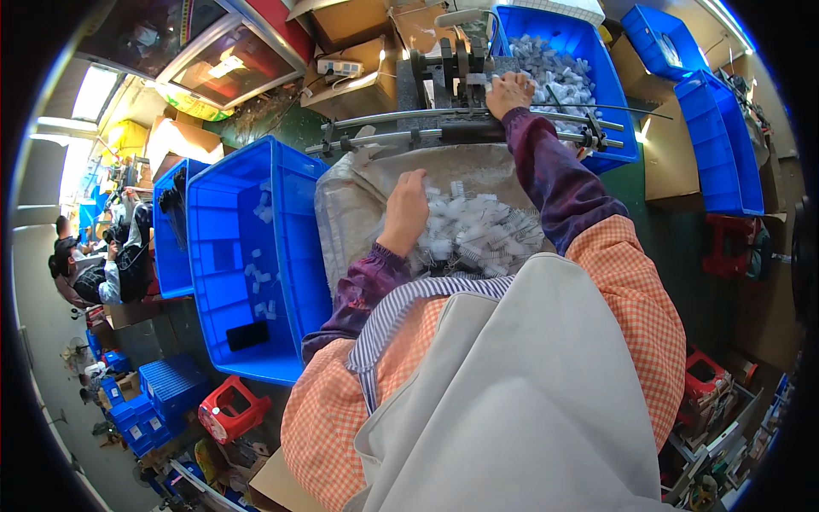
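My right hand (510,92) reaches forward to a dark metal bench machine (442,75), its fingers curled together beside the machine's middle. A whitish bit shows by those fingertips, but what they hold is too small to tell. My left hand (404,212) is closed, fingers pressed together, at the left edge of a pile of small translucent white plastic pieces (478,229). Some of these pieces show rows of dark comb-like teeth. Whatever the left fingers hold is hidden. The pile lies on a beige cloth (350,192) between my arms, close to my body.
Metal rails (401,119) run across the machine's near side. A blue crate (610,94) of white pieces stands behind my right hand. Left of the cloth, another blue crate (294,230) holds scattered pieces and a flat black object (247,335). A person (119,256) sits far left.
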A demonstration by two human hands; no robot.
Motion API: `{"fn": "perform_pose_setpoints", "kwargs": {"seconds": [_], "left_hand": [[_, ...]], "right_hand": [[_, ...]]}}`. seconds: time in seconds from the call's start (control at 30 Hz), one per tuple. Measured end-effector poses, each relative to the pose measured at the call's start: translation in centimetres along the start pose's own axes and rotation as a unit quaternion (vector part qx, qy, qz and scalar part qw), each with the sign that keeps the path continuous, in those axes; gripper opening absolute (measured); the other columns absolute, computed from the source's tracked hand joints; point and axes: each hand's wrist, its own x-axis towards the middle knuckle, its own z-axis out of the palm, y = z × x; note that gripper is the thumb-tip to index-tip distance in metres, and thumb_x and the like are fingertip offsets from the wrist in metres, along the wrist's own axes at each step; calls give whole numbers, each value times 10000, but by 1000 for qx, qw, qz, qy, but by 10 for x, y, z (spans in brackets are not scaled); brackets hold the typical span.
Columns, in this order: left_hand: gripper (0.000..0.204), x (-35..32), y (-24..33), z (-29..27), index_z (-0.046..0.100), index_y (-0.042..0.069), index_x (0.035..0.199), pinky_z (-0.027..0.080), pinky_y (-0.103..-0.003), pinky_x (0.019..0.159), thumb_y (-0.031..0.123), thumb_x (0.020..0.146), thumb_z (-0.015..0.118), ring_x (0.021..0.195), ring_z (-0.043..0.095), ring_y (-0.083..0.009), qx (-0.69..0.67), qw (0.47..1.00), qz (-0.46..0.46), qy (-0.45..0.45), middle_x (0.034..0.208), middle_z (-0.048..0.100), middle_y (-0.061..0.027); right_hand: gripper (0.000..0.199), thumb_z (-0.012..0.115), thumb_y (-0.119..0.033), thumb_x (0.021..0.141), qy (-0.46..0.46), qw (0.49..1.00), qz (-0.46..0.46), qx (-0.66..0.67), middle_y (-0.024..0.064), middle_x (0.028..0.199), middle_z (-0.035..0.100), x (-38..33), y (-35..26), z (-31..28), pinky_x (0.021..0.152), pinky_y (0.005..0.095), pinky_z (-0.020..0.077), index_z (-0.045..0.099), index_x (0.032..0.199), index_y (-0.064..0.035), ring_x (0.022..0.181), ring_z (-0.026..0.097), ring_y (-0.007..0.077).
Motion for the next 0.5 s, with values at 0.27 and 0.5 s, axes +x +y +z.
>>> {"fn": "perform_pose_setpoints", "kwargs": {"seconds": [0.27, 0.5], "left_hand": [[222, 4, 0, 1, 571, -2, 996, 465, -379, 716, 58, 786, 534, 835, 577, -344, -34, 999, 6, 0, 923, 585, -190], [242, 7, -3, 0, 576, 6, 1013, 478, -326, 653, 56, 776, 564, 766, 604, -289, -61, 998, 24, 22, 863, 602, -163]], "right_hand": [[264, 456, -262, 807, 33, 999, -37, -9, 85, 1019, 556, -1, -22, 4, 954, 476, 205, 636, 930, -113, 1071, 427, 258], [260, 455, -261, 804, 38, 998, -45, -29, 78, 1049, 567, 6, 31, 8, 900, 456, 303, 635, 940, -131, 1067, 480, 266]]}}
